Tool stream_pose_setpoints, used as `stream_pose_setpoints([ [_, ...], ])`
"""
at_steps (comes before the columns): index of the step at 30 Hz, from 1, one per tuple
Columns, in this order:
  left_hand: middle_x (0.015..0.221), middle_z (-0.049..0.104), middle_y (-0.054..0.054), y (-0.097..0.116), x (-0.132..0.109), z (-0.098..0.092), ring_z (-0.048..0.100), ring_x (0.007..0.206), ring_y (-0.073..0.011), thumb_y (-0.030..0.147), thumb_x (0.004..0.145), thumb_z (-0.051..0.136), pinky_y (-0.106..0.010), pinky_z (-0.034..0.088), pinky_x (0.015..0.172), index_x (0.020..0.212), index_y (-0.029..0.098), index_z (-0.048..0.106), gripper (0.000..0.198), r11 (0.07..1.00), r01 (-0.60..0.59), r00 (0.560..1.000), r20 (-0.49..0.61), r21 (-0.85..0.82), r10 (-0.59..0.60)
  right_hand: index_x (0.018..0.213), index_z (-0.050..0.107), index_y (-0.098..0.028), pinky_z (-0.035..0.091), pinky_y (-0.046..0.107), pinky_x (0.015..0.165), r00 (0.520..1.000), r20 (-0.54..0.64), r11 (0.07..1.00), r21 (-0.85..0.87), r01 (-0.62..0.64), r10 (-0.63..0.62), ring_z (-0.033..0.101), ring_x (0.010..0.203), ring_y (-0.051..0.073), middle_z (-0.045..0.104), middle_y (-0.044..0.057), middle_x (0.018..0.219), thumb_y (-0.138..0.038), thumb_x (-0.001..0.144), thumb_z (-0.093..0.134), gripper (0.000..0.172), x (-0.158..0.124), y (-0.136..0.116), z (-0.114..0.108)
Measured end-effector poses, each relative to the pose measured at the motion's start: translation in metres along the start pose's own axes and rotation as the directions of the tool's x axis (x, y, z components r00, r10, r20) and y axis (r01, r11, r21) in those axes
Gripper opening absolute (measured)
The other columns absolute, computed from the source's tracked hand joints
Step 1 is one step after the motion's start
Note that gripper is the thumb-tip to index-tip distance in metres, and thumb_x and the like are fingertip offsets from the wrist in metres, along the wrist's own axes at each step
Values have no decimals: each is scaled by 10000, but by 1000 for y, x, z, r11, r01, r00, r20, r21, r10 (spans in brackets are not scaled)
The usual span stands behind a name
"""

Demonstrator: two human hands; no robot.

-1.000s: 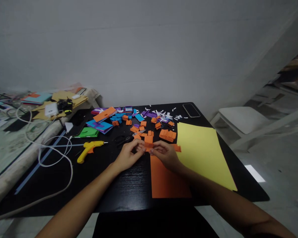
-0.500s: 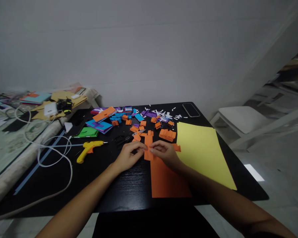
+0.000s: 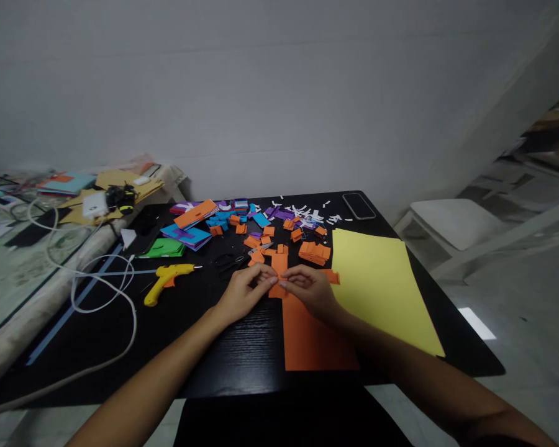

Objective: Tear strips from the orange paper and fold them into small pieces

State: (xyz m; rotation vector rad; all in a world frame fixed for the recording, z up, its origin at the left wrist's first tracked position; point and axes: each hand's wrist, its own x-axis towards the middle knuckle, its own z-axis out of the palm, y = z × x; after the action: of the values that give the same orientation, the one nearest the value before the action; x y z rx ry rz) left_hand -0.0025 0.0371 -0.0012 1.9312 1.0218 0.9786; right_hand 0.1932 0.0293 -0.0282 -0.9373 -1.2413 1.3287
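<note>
Between my hands is a narrow strip of orange paper (image 3: 279,261), its upper end pointing away from me. My left hand (image 3: 248,290) pinches the strip's left side between thumb and fingertips. From the right, my right hand (image 3: 311,290) pinches it too, and the fingertips of both hands almost meet. Under my right hand and forearm lies a large orange sheet (image 3: 314,341), partly covered. Another orange folded piece (image 3: 331,276) shows just beyond my right hand. Small folded orange pieces (image 3: 314,251) are stacked past the strip.
A yellow glue gun (image 3: 168,279) lies left, with a white cable (image 3: 133,323) curving near it. Dark pliers (image 3: 228,263) and scissors (image 3: 261,248) lie beyond my hands. Yellow sheets (image 3: 377,279) cover the right side; a phone (image 3: 358,206) and white scraps (image 3: 307,214) lie at the back.
My fingertips have come closer together over the strip. Its near end has shifted slightly left and away from me. Everything else on the table stays in place.
</note>
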Motion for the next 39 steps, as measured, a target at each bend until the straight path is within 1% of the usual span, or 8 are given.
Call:
stream_pose_setpoints([
  [5, 830, 735, -31, -4, 0, 1, 677, 736, -136, 327, 927, 678, -226, 527, 695, 958, 174, 723, 162, 999, -34, 998, -50, 14, 34, 858, 717, -199, 635, 362, 838, 1000, -2, 1000, -18, 21, -21, 765, 838, 203, 778, 40, 852, -383, 728, 844, 259, 0, -1, 0],
  [13, 855, 757, -40, -5, -1, 1, 698, 748, -140, 303, 919, 696, -228, 550, 698, 974, 172, 726, 146, 990, -112, 990, -81, 87, 119, 858, 747, -207, 631, 398, 896, 1000, -4, 1000, 7, 12, -12, 780, 875, 223, 801, 45, 875, -357, 725, 844, 222, -1, -2, -1],
  [19, 839, 751, -32, -1, -1, 1, 701, 731, -131, 286, 904, 711, -217, 560, 691, 987, 172, 721, 141, 991, -110, 989, -91, 81, 118, 849, 747, -205, 636, 407, 887, 1000, -21, 999, -32, 13, -13, 779, 877, 234, 801, 53, 884, -368, 734, 837, 219, -2, -3, -1],
  [26, 825, 754, -24, -3, -2, 0, 700, 719, -133, 296, 900, 717, -222, 563, 688, 956, 178, 723, 130, 991, -111, 989, -90, 78, 118, 854, 732, -214, 640, 380, 866, 998, -27, 996, -66, 59, -61, 773, 862, 215, 792, 41, 877, -381, 753, 825, 216, -3, -2, 0],
  [30, 814, 757, -17, -4, -2, 1, 712, 726, -135, 302, 882, 740, -220, 575, 696, 927, 186, 723, 125, 994, -95, 989, -109, 51, 100, 865, 736, -209, 648, 367, 840, 993, -28, 985, -129, 113, -118, 774, 839, 210, 791, 47, 867, -389, 780, 803, 210, -4, -2, 0],
  [33, 809, 753, -22, -4, -2, 2, 723, 734, -145, 328, 858, 763, -237, 591, 713, 922, 179, 698, 175, 997, -72, 987, -141, 4, 72, 854, 741, -210, 653, 359, 813, 987, -41, 974, -176, 145, -154, 771, 816, 206, 789, 49, 861, -386, 786, 798, 197, -5, -3, 1],
  [36, 786, 741, -20, -3, -2, 4, 728, 722, -153, 359, 826, 788, -248, 596, 688, 952, 173, 646, 265, 994, -39, 988, -150, -101, 23, 849, 745, -214, 653, 375, 817, 987, -60, 974, -177, 138, -151, 770, 815, 213, 789, 51, 860, -370, 781, 801, 179, -6, -4, 1],
  [39, 778, 743, -18, -1, -1, 5, 729, 713, -151, 362, 827, 786, -247, 592, 671, 979, 176, 614, 295, 984, -20, 992, -124, -175, -2, 853, 745, -215, 649, 398, 833, 989, -61, 979, -164, 123, -134, 770, 830, 224, 789, 55, 868, -374, 781, 799, 183, -6, -5, 2],
])
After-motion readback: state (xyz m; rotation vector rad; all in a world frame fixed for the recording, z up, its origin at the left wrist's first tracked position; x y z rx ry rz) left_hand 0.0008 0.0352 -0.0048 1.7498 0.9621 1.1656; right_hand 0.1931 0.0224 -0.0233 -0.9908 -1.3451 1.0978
